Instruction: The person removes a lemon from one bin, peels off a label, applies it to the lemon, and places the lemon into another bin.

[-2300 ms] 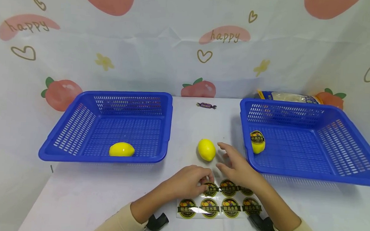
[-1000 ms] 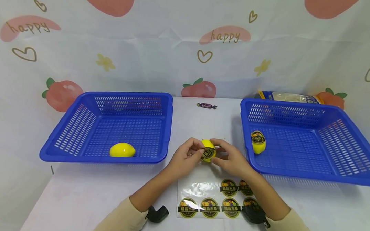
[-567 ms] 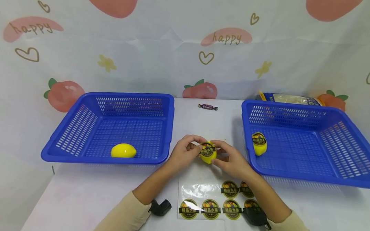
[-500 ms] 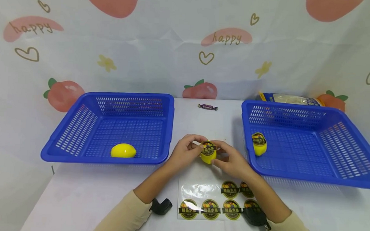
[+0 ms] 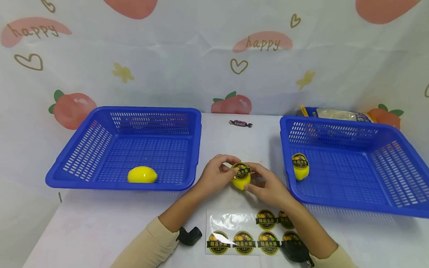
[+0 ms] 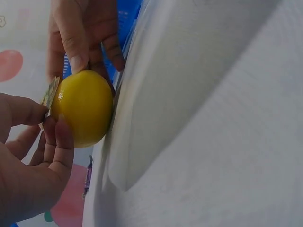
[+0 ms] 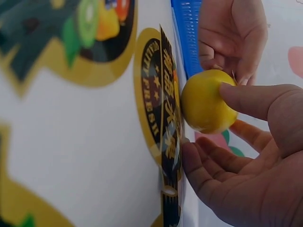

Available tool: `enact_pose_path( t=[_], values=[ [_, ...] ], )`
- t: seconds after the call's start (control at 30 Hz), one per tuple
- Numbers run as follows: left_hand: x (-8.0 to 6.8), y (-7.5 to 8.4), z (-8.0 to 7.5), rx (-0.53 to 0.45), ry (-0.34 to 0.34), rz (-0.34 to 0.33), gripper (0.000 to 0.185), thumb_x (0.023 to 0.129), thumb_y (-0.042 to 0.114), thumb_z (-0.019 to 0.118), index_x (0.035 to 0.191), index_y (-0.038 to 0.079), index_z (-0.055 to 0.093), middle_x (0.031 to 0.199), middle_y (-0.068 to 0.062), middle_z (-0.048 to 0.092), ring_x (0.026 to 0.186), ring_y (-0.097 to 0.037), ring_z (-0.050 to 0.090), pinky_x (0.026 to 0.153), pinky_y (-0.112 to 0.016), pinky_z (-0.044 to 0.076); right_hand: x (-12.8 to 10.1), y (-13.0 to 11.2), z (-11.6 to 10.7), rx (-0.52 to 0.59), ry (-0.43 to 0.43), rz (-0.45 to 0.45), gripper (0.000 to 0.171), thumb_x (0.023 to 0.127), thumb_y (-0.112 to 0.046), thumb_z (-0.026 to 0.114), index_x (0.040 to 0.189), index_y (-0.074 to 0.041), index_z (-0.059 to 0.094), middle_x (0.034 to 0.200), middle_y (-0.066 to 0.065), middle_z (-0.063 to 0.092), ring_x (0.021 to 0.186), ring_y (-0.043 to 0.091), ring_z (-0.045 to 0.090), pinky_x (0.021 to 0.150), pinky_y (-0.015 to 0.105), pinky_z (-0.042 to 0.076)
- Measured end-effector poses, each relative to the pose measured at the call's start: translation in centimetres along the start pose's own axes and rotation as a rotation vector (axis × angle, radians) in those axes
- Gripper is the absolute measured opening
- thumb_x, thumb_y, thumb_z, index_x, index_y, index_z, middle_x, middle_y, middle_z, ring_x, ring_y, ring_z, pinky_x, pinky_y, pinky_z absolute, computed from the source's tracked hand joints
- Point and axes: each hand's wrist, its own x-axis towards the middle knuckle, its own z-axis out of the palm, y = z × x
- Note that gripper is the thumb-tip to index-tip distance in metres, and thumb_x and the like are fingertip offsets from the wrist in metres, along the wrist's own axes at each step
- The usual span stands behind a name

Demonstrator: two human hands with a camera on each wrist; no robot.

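Observation:
Between both hands, on the white table, is a yellow lemon (image 5: pixel 241 185). My right hand (image 5: pixel 272 188) holds it from the right, thumb and fingers on its sides. With thumb and fingertip my left hand (image 5: pixel 214 174) pinches a round black-and-gold sticker (image 5: pixel 242 172) against the lemon's upper face. In the left wrist view the sticker (image 6: pixel 50 94) stands edge-on at the side of the lemon (image 6: pixel 86 109), part of it still off the skin. The right wrist view shows my right thumb pressing the lemon (image 7: pixel 206 104). Below the hands lies a sheet of stickers (image 5: pixel 232 222).
A blue basket (image 5: pixel 118 185) at left contains a plain lemon (image 5: pixel 142 175). Another blue basket (image 5: pixel 358 205) at right has a lemon (image 5: pixel 300 172) bearing a sticker. Behind are a wrapped candy (image 5: pixel 240 123) and a packaged bag (image 5: pixel 339 114). Black wrist devices (image 5: pixel 190 236) hang under the forearms.
My left hand has lifted a sticker off the sheet's upper row and brought it up to the lemon. The right hand, earlier spread beside the lemon, now grips it. Lately only the sticker has shifted slightly.

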Motion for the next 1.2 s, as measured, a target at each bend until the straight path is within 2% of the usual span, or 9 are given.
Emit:
enact_pose_path(
  t=[0.3, 0.7, 0.87, 1.03, 1.2],
  values=[
    [0.0, 0.1, -0.2, 0.059, 0.0, 0.008, 0.025, 0.09, 0.002, 0.07, 0.115, 0.003, 0.072, 0.107, -0.013, 0.062, 0.076, -0.016, 0.061, 0.065, -0.023, 0.052, -0.1, 0.0, -0.1, -0.002, 0.007, -0.001, 0.057, 0.088, 0.001, 0.073, 0.141, -0.003, 0.051, 0.123, 0.02, 0.062, 0.112, 0.04, 0.059, 0.088, 0.049, 0.055],
    [-0.1, -0.2, -0.1, 0.092, -0.02, -0.016, 0.03, 0.092, 0.004, 0.069, 0.122, 0.006, 0.071, 0.108, -0.01, 0.059, 0.076, -0.015, 0.059, 0.064, -0.022, 0.051, -0.2, -0.3, -0.2, -0.013, 0.018, -0.013, 0.055, 0.088, 0.0, 0.073, 0.139, -0.001, 0.052, 0.123, 0.023, 0.062, 0.112, 0.042, 0.06, 0.087, 0.051, 0.055],
    [-0.1, -0.4, -0.2, 0.107, -0.048, -0.003, 0.032, 0.094, 0.006, 0.067, 0.126, 0.006, 0.07, 0.114, -0.011, 0.059, 0.08, -0.017, 0.059, 0.067, -0.024, 0.052, -0.3, -0.3, -0.2, -0.015, 0.02, -0.017, 0.054, 0.088, -0.001, 0.073, 0.139, -0.001, 0.052, 0.123, 0.022, 0.062, 0.112, 0.042, 0.06, 0.087, 0.051, 0.055],
    [-0.2, -0.8, -0.5, 0.071, -0.09, -0.005, 0.037, 0.096, 0.006, 0.065, 0.133, 0.006, 0.064, 0.124, -0.014, 0.058, 0.085, -0.018, 0.062, 0.072, -0.026, 0.054, -0.3, -0.3, -0.2, -0.01, 0.016, -0.013, 0.055, 0.089, -0.002, 0.073, 0.139, -0.002, 0.052, 0.124, 0.022, 0.062, 0.113, 0.041, 0.06, 0.087, 0.051, 0.054],
    [-0.3, -0.8, -0.6, 0.011, -0.106, -0.03, 0.032, 0.096, 0.008, 0.065, 0.128, 0.006, 0.064, 0.127, -0.015, 0.056, 0.083, -0.018, 0.064, 0.07, -0.026, 0.053, -0.3, -0.3, -0.2, -0.001, 0.017, -0.023, 0.054, 0.089, -0.001, 0.074, 0.139, -0.002, 0.053, 0.124, 0.022, 0.062, 0.112, 0.041, 0.06, 0.086, 0.05, 0.055]
  ],
)
